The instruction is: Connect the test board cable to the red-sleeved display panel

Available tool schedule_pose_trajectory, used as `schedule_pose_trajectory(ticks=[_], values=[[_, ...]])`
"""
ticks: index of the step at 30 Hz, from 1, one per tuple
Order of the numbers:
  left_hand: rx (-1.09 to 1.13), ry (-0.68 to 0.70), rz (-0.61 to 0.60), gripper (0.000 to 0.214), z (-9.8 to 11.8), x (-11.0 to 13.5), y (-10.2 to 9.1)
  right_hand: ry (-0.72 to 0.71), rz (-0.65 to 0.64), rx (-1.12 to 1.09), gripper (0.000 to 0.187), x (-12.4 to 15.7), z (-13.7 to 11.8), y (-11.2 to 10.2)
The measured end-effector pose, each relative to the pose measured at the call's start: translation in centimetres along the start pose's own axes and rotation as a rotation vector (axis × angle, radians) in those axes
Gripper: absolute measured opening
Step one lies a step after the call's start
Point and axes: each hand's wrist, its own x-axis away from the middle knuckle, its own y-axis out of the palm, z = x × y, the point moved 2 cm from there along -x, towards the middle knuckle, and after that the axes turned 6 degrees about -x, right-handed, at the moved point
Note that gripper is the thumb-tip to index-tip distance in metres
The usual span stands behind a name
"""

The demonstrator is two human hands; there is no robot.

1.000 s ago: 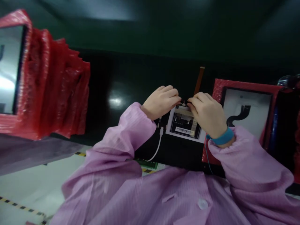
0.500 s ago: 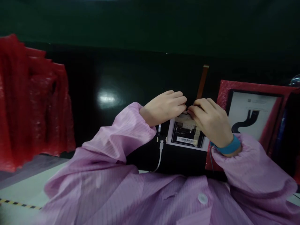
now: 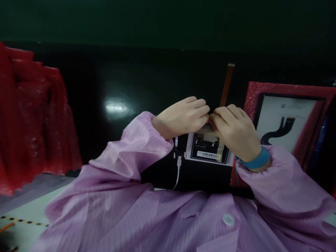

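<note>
My left hand [image 3: 187, 114] and my right hand [image 3: 235, 129] meet over the far edge of a small electronic unit [image 3: 207, 147] that has a dark board and a white barcode label. Both sets of fingers are curled closed with their tips together, and what they pinch is hidden behind them. An orange-brown flat ribbon cable [image 3: 227, 84] stretches away from beyond my right hand. Under the unit lies a white sheet [image 3: 189, 155]. A white cable [image 3: 179, 168] plugs into a small connector board [image 3: 179, 154] at its left.
Red bubble-wrap bags [image 3: 39, 115] are heaped on the left. To the right, a flat panel [image 3: 288, 115] with a black flex cable rests on red bubble wrap [image 3: 252, 92]. A blue wrist strap [image 3: 256, 161] with a thin cord circles my right wrist. The dark table [image 3: 131, 80] reflects a lamp.
The view has shifted slightly. My hands stay together at the unit's far edge, with the right fingers a little more closed in towards the left ones.
</note>
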Motion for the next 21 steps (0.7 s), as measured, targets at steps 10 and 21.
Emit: schedule_pose_trajectory(ticks=[10,21], values=[[0.171,-0.182,0.037,0.039,-1.0,-0.2,-0.3,0.1,0.049,-0.068,0.032,0.0,0.3,0.2],[0.313,-0.141,-0.089,0.028,-0.7,2.0,-2.1,0.188,0.153,-0.216,0.024,0.4,0.8,0.1]])
